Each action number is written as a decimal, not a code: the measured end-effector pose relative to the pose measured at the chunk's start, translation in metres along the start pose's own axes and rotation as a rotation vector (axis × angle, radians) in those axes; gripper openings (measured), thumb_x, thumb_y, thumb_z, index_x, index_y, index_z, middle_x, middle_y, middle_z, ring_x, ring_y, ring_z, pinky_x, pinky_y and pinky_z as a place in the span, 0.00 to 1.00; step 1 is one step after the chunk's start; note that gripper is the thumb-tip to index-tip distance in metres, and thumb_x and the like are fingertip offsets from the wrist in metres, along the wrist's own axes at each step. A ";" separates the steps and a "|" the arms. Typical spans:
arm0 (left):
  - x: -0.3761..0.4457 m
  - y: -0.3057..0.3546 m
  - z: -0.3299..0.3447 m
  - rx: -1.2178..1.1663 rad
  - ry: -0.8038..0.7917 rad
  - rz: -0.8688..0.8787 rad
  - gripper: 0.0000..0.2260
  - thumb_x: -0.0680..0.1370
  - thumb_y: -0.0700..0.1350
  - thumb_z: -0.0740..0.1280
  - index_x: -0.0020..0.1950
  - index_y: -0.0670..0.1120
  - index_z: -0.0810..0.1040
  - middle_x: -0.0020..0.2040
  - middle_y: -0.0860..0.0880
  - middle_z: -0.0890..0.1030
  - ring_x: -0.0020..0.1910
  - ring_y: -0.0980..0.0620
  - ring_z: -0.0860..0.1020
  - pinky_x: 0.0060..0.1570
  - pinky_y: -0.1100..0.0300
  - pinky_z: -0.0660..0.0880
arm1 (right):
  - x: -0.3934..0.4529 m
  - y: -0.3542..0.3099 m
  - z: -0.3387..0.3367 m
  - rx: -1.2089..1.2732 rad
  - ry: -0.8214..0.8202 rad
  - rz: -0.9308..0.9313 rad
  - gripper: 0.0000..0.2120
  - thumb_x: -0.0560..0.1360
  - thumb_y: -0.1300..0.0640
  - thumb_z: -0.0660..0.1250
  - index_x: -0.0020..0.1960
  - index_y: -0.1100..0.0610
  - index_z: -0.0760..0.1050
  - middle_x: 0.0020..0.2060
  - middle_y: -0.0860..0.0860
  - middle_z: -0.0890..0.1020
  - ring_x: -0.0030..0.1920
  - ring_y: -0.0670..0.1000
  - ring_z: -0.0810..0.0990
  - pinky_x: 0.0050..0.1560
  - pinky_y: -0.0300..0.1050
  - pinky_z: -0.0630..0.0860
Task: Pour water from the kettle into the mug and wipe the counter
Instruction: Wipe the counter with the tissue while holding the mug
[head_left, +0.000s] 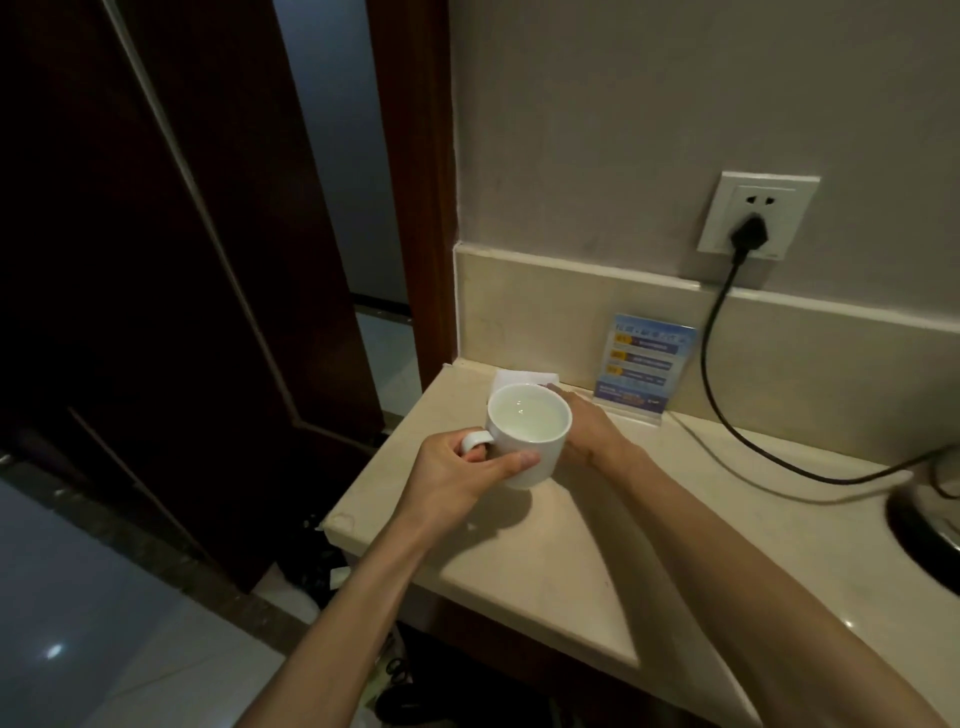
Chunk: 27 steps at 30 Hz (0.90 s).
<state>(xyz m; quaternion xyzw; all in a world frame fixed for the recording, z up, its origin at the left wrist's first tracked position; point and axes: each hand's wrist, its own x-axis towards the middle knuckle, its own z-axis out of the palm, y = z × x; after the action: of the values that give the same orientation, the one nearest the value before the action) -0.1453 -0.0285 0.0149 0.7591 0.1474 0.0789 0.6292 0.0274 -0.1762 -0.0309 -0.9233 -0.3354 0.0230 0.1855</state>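
A white mug (530, 431) holding water is lifted just above the left part of the beige counter (561, 561). My left hand (462, 478) grips it by the handle, thumb across its front. My right hand (587, 431) reaches behind the mug toward a white folded tissue (519, 375) lying at the back corner; its fingertips are hidden by the mug, so contact with the tissue is unclear. Only the dark round kettle base (924, 535) shows at the right edge.
A blue printed card in a clear stand (641, 364) leans at the backsplash. A black cord (727, 415) runs from the wall socket (756, 218) across the counter to the kettle base. A dark wooden door (182, 260) stands left of the counter's edge.
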 end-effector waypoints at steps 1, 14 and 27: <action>-0.001 -0.001 0.005 -0.002 -0.017 -0.009 0.11 0.70 0.48 0.83 0.48 0.46 0.88 0.45 0.48 0.89 0.46 0.51 0.85 0.45 0.61 0.81 | -0.005 0.004 -0.004 -0.024 0.053 0.014 0.20 0.77 0.41 0.67 0.66 0.47 0.75 0.65 0.53 0.81 0.62 0.57 0.81 0.58 0.54 0.79; -0.007 -0.027 0.090 -0.295 -0.182 -0.205 0.21 0.63 0.44 0.86 0.52 0.37 0.87 0.54 0.33 0.87 0.52 0.34 0.86 0.54 0.32 0.83 | -0.143 0.082 -0.037 -0.104 0.041 0.284 0.23 0.85 0.45 0.51 0.76 0.52 0.69 0.72 0.54 0.77 0.68 0.58 0.77 0.65 0.52 0.75; -0.009 -0.016 0.173 -0.295 -0.403 -0.223 0.14 0.69 0.40 0.84 0.53 0.45 0.89 0.51 0.42 0.89 0.58 0.36 0.84 0.56 0.32 0.83 | -0.233 0.130 -0.060 -0.129 0.079 0.434 0.23 0.85 0.43 0.50 0.76 0.49 0.68 0.71 0.51 0.77 0.66 0.53 0.77 0.63 0.53 0.77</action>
<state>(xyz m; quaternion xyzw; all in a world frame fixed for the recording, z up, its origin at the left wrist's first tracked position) -0.1026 -0.1898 -0.0338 0.6388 0.0890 -0.1228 0.7543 -0.0639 -0.4340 -0.0407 -0.9840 -0.1223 0.0049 0.1297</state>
